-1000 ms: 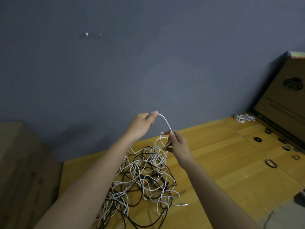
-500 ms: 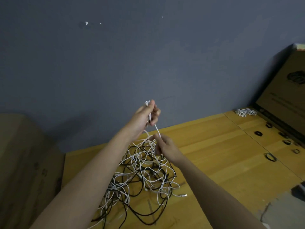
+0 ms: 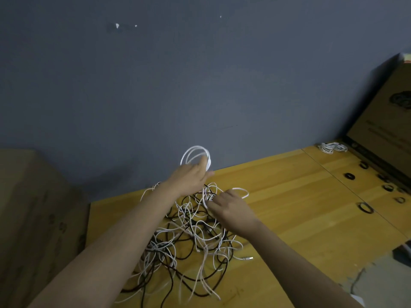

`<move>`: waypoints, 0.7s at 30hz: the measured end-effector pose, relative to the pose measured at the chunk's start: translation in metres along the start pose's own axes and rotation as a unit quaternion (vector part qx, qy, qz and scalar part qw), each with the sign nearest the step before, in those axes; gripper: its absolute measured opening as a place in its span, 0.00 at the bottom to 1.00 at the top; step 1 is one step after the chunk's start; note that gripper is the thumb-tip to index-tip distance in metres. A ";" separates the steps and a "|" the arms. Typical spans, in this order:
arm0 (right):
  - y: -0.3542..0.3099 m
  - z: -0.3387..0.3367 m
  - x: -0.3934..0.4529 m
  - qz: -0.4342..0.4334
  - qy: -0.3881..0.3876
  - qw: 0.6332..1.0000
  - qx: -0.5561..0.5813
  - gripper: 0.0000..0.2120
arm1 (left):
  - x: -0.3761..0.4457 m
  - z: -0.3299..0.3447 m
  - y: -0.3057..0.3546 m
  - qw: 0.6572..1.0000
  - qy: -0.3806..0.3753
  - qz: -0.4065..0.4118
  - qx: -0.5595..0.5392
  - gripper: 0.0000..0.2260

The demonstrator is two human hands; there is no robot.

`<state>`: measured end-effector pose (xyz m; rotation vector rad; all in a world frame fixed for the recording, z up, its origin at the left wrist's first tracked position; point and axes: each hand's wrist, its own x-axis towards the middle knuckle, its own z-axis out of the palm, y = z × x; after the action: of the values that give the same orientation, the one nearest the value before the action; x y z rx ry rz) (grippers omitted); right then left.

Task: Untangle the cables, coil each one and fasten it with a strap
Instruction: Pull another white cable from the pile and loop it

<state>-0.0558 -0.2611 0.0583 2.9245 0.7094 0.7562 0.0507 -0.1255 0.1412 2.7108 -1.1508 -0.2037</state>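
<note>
A tangle of white and black cables [image 3: 191,238] lies on the wooden table [image 3: 300,218]. My left hand [image 3: 189,178] holds a small coil of white cable [image 3: 195,155] raised above the pile, loops standing over the fingers. My right hand [image 3: 231,207] is lower, just right of the pile's top, and pinches the white cable strand running from the coil down into the tangle. Several black straps [image 3: 349,176] lie in a row on the right part of the table. A finished white coiled cable [image 3: 332,147] rests at the far right edge.
A grey wall [image 3: 200,74] stands behind the table. A cardboard box [image 3: 387,121] leans at the right, another cardboard box [image 3: 33,218] stands at the left. A white plug end [image 3: 248,258] sticks out of the pile toward the right.
The left hand has wound the white cable into visible loops and dropped slightly. The right hand slid down and right along the strand, toward the pile.
</note>
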 end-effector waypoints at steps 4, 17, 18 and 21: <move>0.033 -0.008 -0.015 0.114 0.090 0.989 0.019 0.08 | -0.010 0.017 -0.014 0.998 -0.068 0.013 -0.003 0.22; 0.057 -0.005 -0.035 0.409 0.133 0.887 0.169 0.05 | 0.000 -0.004 -0.034 0.903 0.152 -0.126 -0.381 0.17; 0.059 -0.005 -0.040 0.437 0.096 0.879 0.163 0.06 | 0.002 -0.006 -0.041 0.868 0.189 -0.163 -0.429 0.18; 0.059 -0.003 -0.048 0.475 -0.022 0.871 0.122 0.10 | 0.008 -0.005 -0.051 0.829 0.250 -0.215 -0.451 0.17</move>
<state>-0.0693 -0.3351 0.0481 3.4142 -0.7976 0.6302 0.0924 -0.0960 0.1342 1.9128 -0.1663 -0.0567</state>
